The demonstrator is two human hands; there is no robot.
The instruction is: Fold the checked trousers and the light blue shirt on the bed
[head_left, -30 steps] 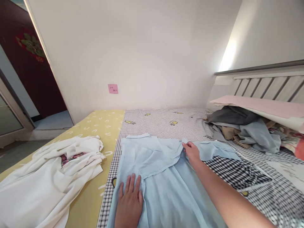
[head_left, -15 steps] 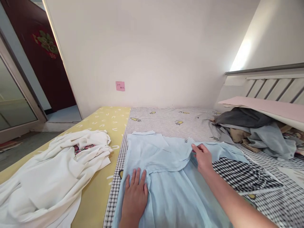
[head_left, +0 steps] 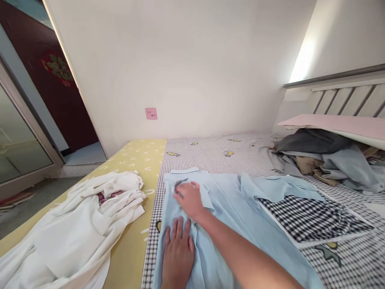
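A light blue shirt [head_left: 228,224] lies spread on the bed, its near end running out of view. My left hand [head_left: 178,251] rests flat on the shirt's left side, fingers stretched out. Just above it, my right hand [head_left: 189,198] has its fingers curled on a folded-over flap, apparently a sleeve, near the upper left edge. Motion blurs those fingertips, and part of the flap is hidden under the hand. The shirt's other sleeve [head_left: 282,186] extends to the right, over a black-and-white checked cloth piece [head_left: 309,218].
A crumpled white garment [head_left: 72,228] lies on the yellow bedding [head_left: 124,251] at left. At the right, a heap of grey and brown clothes [head_left: 313,148] sits under a pink board [head_left: 333,123]. Behind the bed rises a wall with a pink note [head_left: 150,113].
My right hand has moved left across the shirt, and the flap it pinched is now turned back toward the left edge. My left hand stays flat on the shirt. The view has shifted slightly.
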